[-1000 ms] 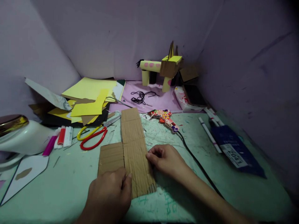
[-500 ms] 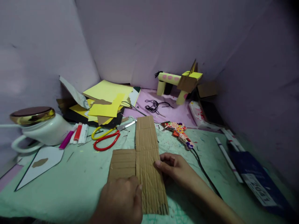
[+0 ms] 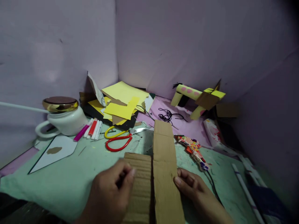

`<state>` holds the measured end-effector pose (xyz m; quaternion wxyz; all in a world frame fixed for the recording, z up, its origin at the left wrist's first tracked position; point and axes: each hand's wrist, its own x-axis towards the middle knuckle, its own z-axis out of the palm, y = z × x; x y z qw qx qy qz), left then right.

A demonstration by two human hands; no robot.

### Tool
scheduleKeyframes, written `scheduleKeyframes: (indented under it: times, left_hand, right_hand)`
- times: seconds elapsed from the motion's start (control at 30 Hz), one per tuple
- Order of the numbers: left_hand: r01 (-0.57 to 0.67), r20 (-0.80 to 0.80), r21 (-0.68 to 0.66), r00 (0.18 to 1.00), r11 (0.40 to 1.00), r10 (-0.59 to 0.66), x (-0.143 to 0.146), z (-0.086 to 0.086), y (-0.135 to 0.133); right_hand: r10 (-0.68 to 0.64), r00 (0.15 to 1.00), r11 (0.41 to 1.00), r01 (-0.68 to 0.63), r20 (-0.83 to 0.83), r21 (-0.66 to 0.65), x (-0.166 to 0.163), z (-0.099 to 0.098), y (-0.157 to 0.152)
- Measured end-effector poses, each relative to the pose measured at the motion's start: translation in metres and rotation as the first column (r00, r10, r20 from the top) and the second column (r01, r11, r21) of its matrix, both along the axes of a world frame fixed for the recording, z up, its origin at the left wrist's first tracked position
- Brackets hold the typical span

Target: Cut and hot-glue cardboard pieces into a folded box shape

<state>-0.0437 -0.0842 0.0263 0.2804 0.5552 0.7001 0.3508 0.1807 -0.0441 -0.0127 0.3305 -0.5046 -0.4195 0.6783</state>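
Fingers of the right hand [image 3: 197, 190] are pinched on the right edge of a long cardboard strip [image 3: 165, 168], thumb on the face of it and the rest curled in behind. Over on the other side, the left hand [image 3: 106, 191] has thumb and index closed on the left edge of a shorter ribbed cardboard piece [image 3: 140, 182], though its other fingers are tucked out of sight so I can't tell what they're doing. Both bits of cardboard sit side by side in the lower middle, a thin dark gap between them, the strip reaching further up and its near end running out of the picture. Just past the right hand there's a flowery glue gun [image 3: 193, 150] with its cord trailing down behind that hand. Left of the strip lie scissors [image 3: 118, 144], one loop red, one yellow, tip pointing at the strip, and next to those a few markers [image 3: 93, 129]. Further left is a white mug [image 3: 70, 123] with a gold-rimmed lid. Toward the back you've got a messy pile of yellow paper [image 3: 126, 95], a tangle of black string [image 3: 167, 115], and a spotted animal figure [image 3: 189, 92] near the wall.
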Motion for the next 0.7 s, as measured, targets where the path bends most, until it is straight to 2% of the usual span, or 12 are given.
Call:
scheduleKeyframes:
  times: [0.1,0.17,0.2,0.3,0.33,0.47,0.57,0.7]
  left_hand:
    - [-0.171,0.192,0.074,0.969,0.983,0.154,-0.017,0.003,0.01]
    - [-0.206,0.355,0.027,0.917,0.978,0.183,-0.023,0.003,0.015]
    - [-0.171,0.446,-0.028,0.88,0.985,0.165,-0.025,0.002,0.016]
    - [0.05,0.661,-0.148,0.748,0.988,0.061,-0.023,-0.005,0.018]
    - [0.076,0.697,-0.161,0.715,0.984,0.059,-0.021,-0.007,0.019]
    - [-0.001,0.782,-0.169,0.608,0.986,0.135,-0.018,-0.015,0.02]
    - [0.013,0.843,-0.172,0.519,0.985,0.14,-0.018,-0.015,0.021]
    - [0.015,0.845,-0.197,0.509,0.98,0.162,-0.018,-0.015,0.022]
  right_hand:
    - [-0.04,0.999,0.999,0.04,-0.011,-0.003,0.001,0.001,-0.001]
    - [-0.061,0.998,0.998,0.061,0.005,0.009,0.001,0.001,-0.001]
    - [-0.075,0.997,0.997,0.075,0.02,0.019,0.0,0.0,-0.001]
    - [-0.126,0.99,0.991,0.124,0.064,0.045,-0.003,-0.001,-0.002]
    - [-0.141,0.987,0.989,0.138,0.074,0.049,-0.004,-0.001,-0.002]
    - [-0.134,0.988,0.99,0.13,0.074,0.058,-0.006,0.0,-0.004]
    - [-0.119,0.992,0.991,0.116,0.049,0.061,-0.007,0.001,-0.004]
    - [-0.127,0.991,0.991,0.124,0.045,0.059,-0.007,0.001,-0.004]
